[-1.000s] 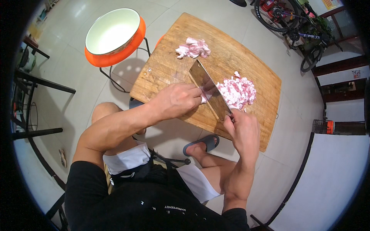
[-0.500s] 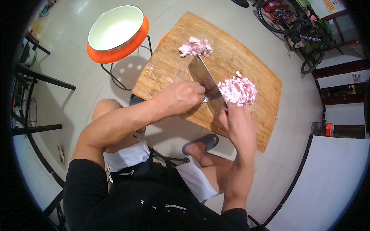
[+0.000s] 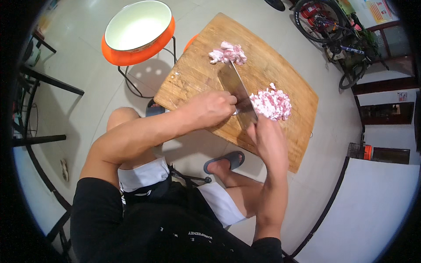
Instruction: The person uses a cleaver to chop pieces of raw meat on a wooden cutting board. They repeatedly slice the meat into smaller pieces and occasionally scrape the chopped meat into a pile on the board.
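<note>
Two hands are meeting over a wooden chopping board. The right hand is curling closed around the handle of a cleaver, and the handle itself is hidden inside the grip. The broad blade is running forward and to the left from this hand, lying steeply tilted on the wood. The left hand is crossing over in front of the body and closing loosely against the blade near its handle end, fingers bent and knuckles up; whether the fingertips are pressing the steel cannot be told.

Just beyond the right hand, touching the blade's right side, a heap of finely chopped pink meat is sitting on the board. Further ahead of both hands, near the blade's tip, a smaller pile of coarser meat pieces is lying apart from the first.

Well off to the left of the left hand, an orange bowl with a white inside is resting on a thin metal stand. Below the right hand, a foot in a dark slipper is standing on the tiled floor.
</note>
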